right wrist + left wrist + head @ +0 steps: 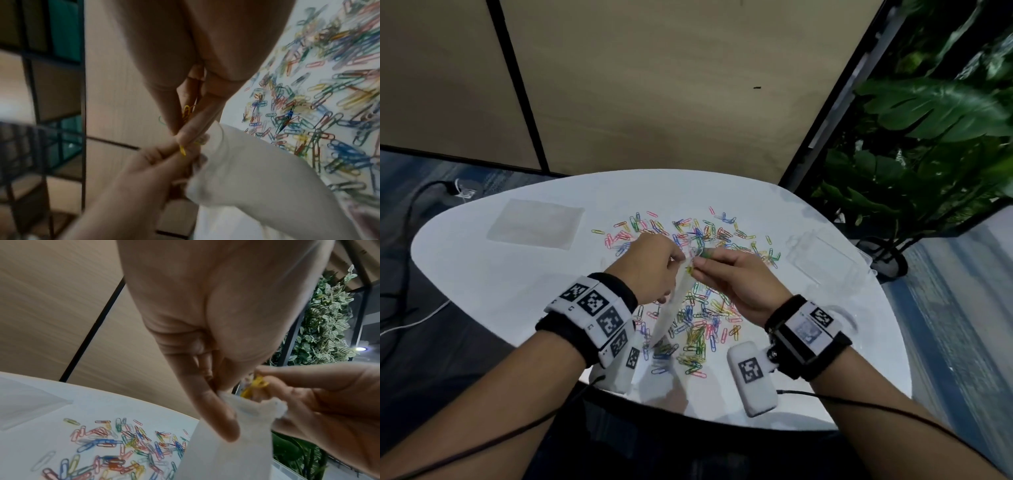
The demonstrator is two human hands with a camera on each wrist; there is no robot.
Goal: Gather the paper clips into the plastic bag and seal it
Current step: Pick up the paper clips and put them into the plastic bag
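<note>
Plastic bag: translucent plastic bag (677, 297) is held up over the worktop, mouth at the top between both hands, lower end hanging down to the clips; what it already holds cannot be made out.
Left hand: left hand (650, 265) pinches the bag's top edge between thumb and fingers (218, 417).
Right hand: right hand (736, 279) has fingers curled round a few yellow and green clips (256, 385) right at the bag's mouth.
Paper clips: coloured paper clips (702, 329) lie scattered on the white worktop (493, 274), under and beyond both hands.
Other containers: flat clear bag (536, 224) lies far left; clear plastic box (825, 260) sits right of the clips.
Writing: wristbands show black-and-white square markers (594, 303); no words legible.
</note>
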